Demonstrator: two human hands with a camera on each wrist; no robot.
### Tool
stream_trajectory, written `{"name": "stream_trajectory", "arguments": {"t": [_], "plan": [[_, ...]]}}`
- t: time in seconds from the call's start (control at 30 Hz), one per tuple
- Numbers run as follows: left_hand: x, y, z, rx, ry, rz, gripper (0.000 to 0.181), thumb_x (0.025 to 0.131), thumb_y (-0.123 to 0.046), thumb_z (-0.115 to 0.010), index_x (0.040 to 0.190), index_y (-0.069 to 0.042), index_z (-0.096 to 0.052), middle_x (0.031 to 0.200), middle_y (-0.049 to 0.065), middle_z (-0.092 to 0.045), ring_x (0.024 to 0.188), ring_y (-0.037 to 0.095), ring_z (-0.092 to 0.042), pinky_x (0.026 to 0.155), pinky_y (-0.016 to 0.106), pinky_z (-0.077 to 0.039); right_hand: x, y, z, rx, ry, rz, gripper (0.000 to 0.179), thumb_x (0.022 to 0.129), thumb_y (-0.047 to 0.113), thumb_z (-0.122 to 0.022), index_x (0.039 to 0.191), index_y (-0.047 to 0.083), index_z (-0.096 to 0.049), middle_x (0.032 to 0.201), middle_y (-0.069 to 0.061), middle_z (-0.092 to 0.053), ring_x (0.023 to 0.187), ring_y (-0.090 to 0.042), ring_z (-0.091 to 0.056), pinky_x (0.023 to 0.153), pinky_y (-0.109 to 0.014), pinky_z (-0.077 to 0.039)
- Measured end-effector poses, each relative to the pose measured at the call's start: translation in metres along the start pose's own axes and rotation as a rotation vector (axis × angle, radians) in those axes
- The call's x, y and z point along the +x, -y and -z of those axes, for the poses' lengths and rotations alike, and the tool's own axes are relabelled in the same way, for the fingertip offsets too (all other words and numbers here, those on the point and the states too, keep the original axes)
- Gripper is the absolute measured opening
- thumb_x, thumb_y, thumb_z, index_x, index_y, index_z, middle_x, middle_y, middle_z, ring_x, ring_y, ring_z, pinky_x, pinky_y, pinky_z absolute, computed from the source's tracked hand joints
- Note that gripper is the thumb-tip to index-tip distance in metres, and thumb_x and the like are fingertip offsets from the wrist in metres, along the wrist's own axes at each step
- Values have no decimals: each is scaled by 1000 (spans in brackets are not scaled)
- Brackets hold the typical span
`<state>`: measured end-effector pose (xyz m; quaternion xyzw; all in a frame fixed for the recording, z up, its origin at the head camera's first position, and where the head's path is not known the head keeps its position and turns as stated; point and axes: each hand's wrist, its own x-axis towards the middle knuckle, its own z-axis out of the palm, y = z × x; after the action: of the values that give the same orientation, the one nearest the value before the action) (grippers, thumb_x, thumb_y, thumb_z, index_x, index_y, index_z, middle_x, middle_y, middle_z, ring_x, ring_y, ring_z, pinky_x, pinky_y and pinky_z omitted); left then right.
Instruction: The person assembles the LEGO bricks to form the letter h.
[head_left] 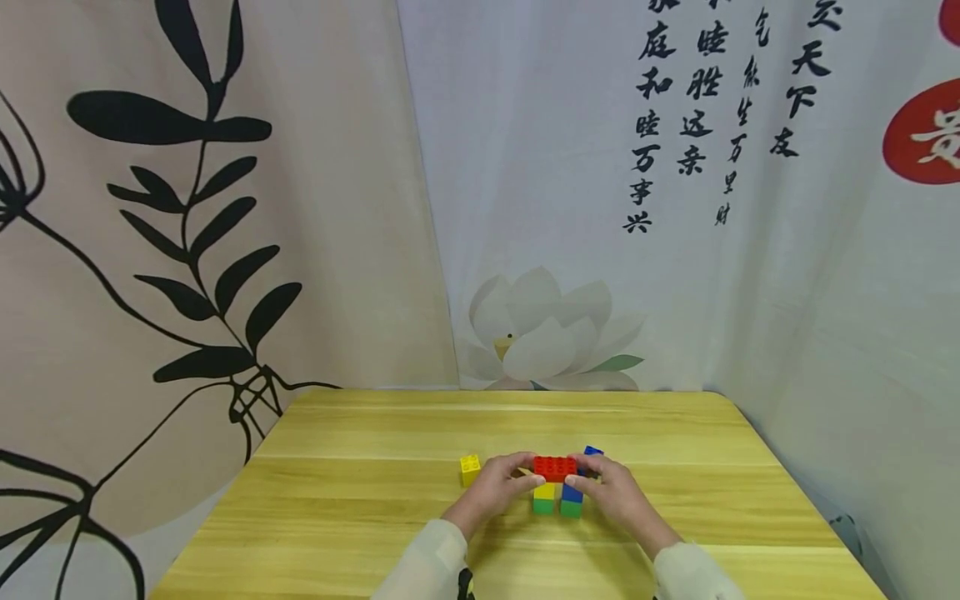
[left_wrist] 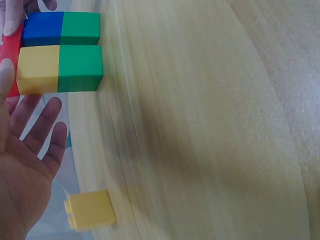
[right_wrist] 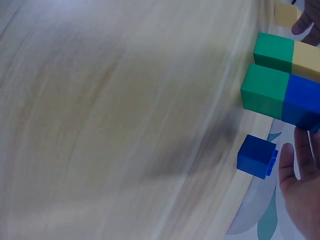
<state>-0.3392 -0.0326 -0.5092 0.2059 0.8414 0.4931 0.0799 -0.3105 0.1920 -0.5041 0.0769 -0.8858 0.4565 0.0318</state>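
A long red brick lies across the tops of two short brick stacks on the table. The left stack has a yellow brick over a green brick; in the right one, a blue brick is above another green brick. My left hand pinches the red brick's left end between thumb and fingers, its other fingers spread in the left wrist view. At the opposite end, my right hand pinches the same brick.
A loose yellow brick stands left of my left hand. Behind my right hand sits a loose blue brick. The wooden table backs onto a printed curtain.
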Motion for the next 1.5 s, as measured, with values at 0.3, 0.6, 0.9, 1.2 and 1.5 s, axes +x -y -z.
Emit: {"name": "stream_trajectory", "arguments": {"t": [0.3, 0.6, 0.9, 1.2, 1.5], "plan": [[1, 1, -1, -2, 9, 21, 39, 95, -35, -66, 129, -15, -65, 114, -5, -67, 95, 15, -59, 82, 34, -53, -1, -3, 0, -12, 16, -17, 44, 88, 18, -77, 129, 8, -66, 113, -4, -69, 102, -23, -62, 90, -50, -51], [1, 3, -1, -12, 11, 14, 39, 96, -34, -66, 129, -13, -65, 114, -4, -67, 98, 19, -60, 84, 37, -53, 0, -4, 5, -33, 35, -26, 51, 85, 6, -77, 133, 13, -63, 112, -4, -69, 103, -24, -63, 90, -51, -51], [1, 2, 0, -15, 11, 13, 40, 95, -35, -67, 129, -13, -65, 113, -5, -67, 98, 19, -60, 83, 37, -53, 2, -2, 6, -20, 53, -43, 53, 85, 12, -78, 135, 11, -61, 116, -6, -69, 109, -28, -62, 97, -57, -44], [2, 3, 0, -10, 17, -13, 39, 96, -35, -66, 128, -13, -65, 113, -5, -67, 94, 15, -60, 81, 34, -53, 5, 4, 5, 20, 42, -15, 41, 89, 23, -76, 124, 4, -68, 115, -6, -69, 104, -25, -63, 87, -45, -54], [4, 0, 3, -3, 24, -14, 39, 96, -34, -65, 128, -11, -66, 113, -5, -67, 93, 13, -58, 80, 32, -52, 4, 1, 1, -8, 7, 5, 38, 88, 23, -76, 120, 5, -70, 112, -5, -70, 99, -20, -63, 90, -48, -52]]}}
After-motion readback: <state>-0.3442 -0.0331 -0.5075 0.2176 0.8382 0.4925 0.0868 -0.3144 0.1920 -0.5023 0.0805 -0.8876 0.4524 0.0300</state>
